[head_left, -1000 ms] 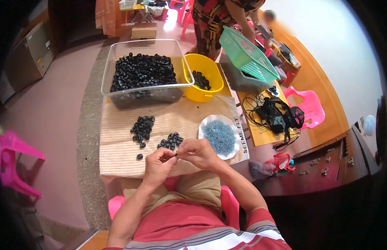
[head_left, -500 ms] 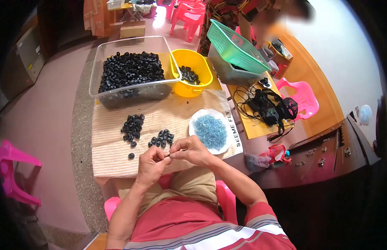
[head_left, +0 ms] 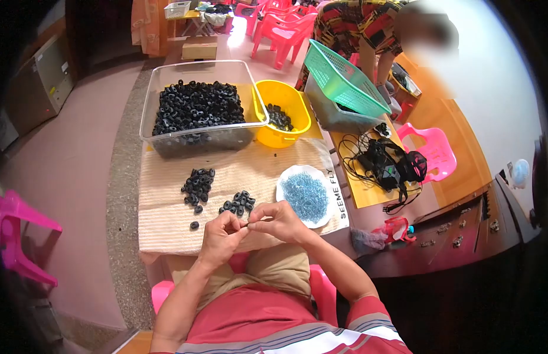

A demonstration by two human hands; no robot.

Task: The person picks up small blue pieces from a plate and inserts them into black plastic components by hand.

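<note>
My left hand [head_left: 222, 237] and my right hand [head_left: 278, 222] meet fingertip to fingertip over the near edge of the striped cloth [head_left: 162, 194]. Both are pinched on a small dark piece, mostly hidden by the fingers. Just beyond them lies a small pile of black ring-like parts [head_left: 238, 202], with a larger pile [head_left: 198, 186] to its left. One single black part [head_left: 194, 225] sits apart near my left hand. To the right of the piles, a white plate [head_left: 280, 190] holds many tiny clear-blue pieces.
A clear bin [head_left: 203, 131] full of black parts and a yellow tub [head_left: 280, 138] stand at the back. A green basket [head_left: 345, 76] leans on another bin at right. Black straps [head_left: 383, 165] lie on a side table. Another person [head_left: 368, 29] bends beyond the basket.
The camera view has shifted slightly. My hands stay together in the same pinch. The other person has moved to the right and bends lower behind the green basket.
</note>
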